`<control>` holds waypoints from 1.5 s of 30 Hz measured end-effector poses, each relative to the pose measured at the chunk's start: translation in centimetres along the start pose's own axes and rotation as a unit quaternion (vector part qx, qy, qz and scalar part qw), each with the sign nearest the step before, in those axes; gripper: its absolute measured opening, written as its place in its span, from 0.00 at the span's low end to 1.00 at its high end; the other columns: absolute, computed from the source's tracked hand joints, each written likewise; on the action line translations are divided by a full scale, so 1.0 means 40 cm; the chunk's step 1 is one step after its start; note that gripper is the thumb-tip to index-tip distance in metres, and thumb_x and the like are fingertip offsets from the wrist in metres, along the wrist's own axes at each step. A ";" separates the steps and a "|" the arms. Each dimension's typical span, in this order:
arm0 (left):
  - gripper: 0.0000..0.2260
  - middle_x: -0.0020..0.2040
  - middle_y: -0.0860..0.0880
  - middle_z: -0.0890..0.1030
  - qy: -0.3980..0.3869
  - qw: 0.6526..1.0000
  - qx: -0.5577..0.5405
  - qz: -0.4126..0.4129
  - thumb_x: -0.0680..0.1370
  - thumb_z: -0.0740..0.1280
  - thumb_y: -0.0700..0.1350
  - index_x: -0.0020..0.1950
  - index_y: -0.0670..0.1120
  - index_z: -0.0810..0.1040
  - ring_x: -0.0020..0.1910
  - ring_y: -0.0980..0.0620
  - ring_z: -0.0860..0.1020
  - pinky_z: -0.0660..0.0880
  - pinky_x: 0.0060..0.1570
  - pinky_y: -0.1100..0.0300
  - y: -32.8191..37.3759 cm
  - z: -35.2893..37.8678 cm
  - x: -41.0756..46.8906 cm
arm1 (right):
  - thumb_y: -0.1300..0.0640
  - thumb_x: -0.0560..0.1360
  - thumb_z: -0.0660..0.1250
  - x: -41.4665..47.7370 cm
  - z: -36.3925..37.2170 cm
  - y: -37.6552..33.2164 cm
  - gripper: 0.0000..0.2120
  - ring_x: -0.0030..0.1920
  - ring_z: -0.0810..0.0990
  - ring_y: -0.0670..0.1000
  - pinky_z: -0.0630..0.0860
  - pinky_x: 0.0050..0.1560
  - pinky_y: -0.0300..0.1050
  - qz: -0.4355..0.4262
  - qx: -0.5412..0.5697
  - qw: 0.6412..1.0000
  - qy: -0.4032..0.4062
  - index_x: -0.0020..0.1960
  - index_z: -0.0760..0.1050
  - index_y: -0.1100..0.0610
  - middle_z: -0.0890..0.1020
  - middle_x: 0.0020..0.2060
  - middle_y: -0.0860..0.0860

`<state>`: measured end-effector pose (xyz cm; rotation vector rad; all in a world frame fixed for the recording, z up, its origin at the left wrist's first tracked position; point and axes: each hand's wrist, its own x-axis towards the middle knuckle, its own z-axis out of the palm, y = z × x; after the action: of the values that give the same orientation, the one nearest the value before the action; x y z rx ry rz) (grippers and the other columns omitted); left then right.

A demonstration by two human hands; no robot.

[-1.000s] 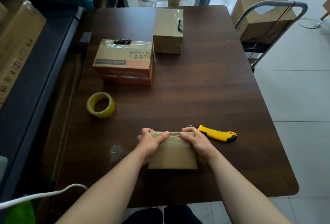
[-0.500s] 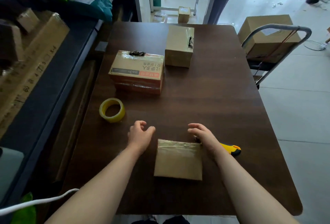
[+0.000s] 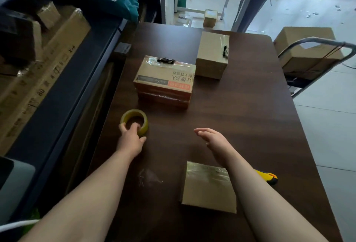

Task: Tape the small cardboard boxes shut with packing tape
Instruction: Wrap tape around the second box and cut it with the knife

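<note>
Left hand (image 3: 131,141): since the earlier picture it has gone from just beside the taped box (image 3: 209,189) out to the tape roll (image 3: 143,124). It now grips the roll's near wall, with the thumb on the outside and the fingers curled into the core.
Right hand (image 3: 213,139): it has drawn away from the taped box's far right corner. It hangs over bare tabletop to the right of the grip, fingers straight and loosely together, holding nothing.
Tape roll: yellowish, lying flat on the table (image 3: 240,116); its near side is in the grip and its far side is free.
Taped box: small, plain brown, with a glossy strip of tape across its far edge. It lies nearer the person than the grip and to its right, with neither hand on it.
Utility knife (image 3: 267,178): yellow and black, further right than the taped box, mostly hidden behind the right forearm.
Printed box (image 3: 165,80): just beyond the grip and slightly right, wrapped in clear tape.
Plain box (image 3: 212,56): beyond the printed box, further right; whether the two touch cannot be told.
Clear scrap (image 3: 150,178): crumpled film on the table, nearer the person than the grip, between the forearms.
</note>
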<state>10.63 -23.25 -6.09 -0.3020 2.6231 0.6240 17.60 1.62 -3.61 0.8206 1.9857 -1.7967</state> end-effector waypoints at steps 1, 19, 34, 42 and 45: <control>0.23 0.77 0.46 0.46 -0.009 1.000 0.008 0.007 0.79 0.66 0.47 0.72 0.55 0.63 0.63 0.41 0.74 0.74 0.58 0.50 -0.002 0.004 0.002 | 0.59 0.78 0.63 -0.001 0.005 0.000 0.10 0.63 0.73 0.47 0.65 0.57 0.43 0.005 -0.001 1.000 -0.002 0.54 0.81 0.51 0.80 0.58 0.49; 0.04 0.50 0.43 0.78 -0.189 0.940 -0.274 0.072 0.82 0.61 0.46 0.53 0.47 0.74 0.39 0.48 0.79 0.76 0.40 0.55 0.018 -0.044 -0.069 | 0.64 0.79 0.60 -0.106 0.053 -0.043 0.13 0.62 0.74 0.48 0.67 0.56 0.40 -0.036 0.000 0.999 0.006 0.59 0.79 0.54 0.80 0.59 0.50; 0.08 0.50 0.42 0.80 -0.243 0.850 -0.458 0.097 0.79 0.65 0.39 0.57 0.43 0.75 0.41 0.48 0.81 0.79 0.43 0.54 0.148 -0.140 -0.255 | 0.52 0.72 0.72 -0.239 0.023 -0.088 0.20 0.54 0.77 0.55 0.81 0.49 0.53 -0.121 0.210 0.970 -0.031 0.61 0.73 0.52 0.75 0.57 0.54; 0.04 0.35 0.46 0.81 -0.267 0.814 -0.516 0.015 0.76 0.69 0.39 0.47 0.42 0.75 0.34 0.51 0.79 0.76 0.34 0.59 0.183 -0.085 -0.326 | 0.53 0.69 0.70 -0.282 -0.011 -0.038 0.20 0.51 0.78 0.52 0.80 0.50 0.51 -0.150 0.288 0.946 -0.009 0.59 0.72 0.53 0.75 0.55 0.54; 0.02 0.32 0.47 0.80 -0.279 0.814 -0.509 0.013 0.78 0.67 0.39 0.47 0.42 0.76 0.31 0.53 0.78 0.75 0.35 0.60 0.190 -0.074 -0.339 | 0.54 0.69 0.70 -0.297 -0.018 -0.023 0.20 0.54 0.78 0.54 0.79 0.53 0.56 -0.148 0.307 0.940 -0.011 0.60 0.71 0.53 0.74 0.56 0.55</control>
<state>19.31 -16.52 5.28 -0.3125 1.5252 1.7813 26.33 0.03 4.37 0.6760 1.5972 -2.6568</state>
